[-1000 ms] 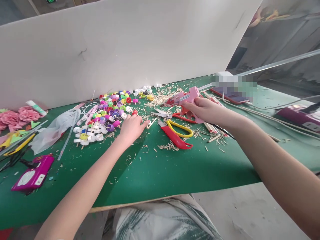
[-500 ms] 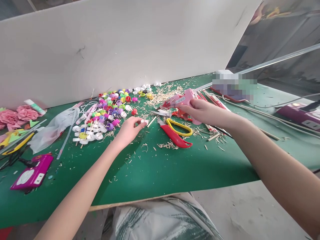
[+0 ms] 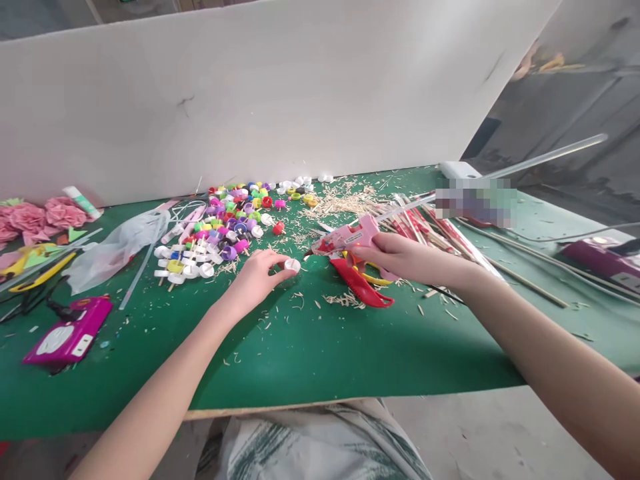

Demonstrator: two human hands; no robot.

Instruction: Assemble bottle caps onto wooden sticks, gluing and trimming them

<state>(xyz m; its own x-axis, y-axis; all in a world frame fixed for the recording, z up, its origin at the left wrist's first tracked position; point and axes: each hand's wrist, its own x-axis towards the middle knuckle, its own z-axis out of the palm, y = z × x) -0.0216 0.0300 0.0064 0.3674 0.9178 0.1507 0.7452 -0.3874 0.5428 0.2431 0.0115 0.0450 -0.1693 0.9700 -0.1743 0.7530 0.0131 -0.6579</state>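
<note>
Between the thumb and fingers of my left hand (image 3: 263,277) is a white bottle cap (image 3: 293,265), held just above the green table (image 3: 280,360). My right hand (image 3: 400,257) is wrapped round a pink glue gun (image 3: 350,235), whose nozzle points left toward the cap, a short gap away. A long clear glue stick (image 3: 545,159) sticks out of the gun's back. Below the gun lie a red-handled cutter (image 3: 363,287) and yellow-handled scissors (image 3: 375,279), partly hidden. Left of my left hand is a pile of coloured caps (image 3: 230,227), several with short wooden sticks in them.
Wood splinters (image 3: 345,200) are strewn at the back. Red-wrapped sticks (image 3: 450,230) lie to the right, near a purple power strip (image 3: 600,257). At left are another purple power strip (image 3: 70,333), a plastic bag (image 3: 120,247) and pink paper flowers (image 3: 65,212). A white board (image 3: 280,93) stands behind.
The glue gun has come down and left, its nozzle now nearer the cap. My left hand still holds the cap, turned more toward the gun. The view has shifted slightly.
</note>
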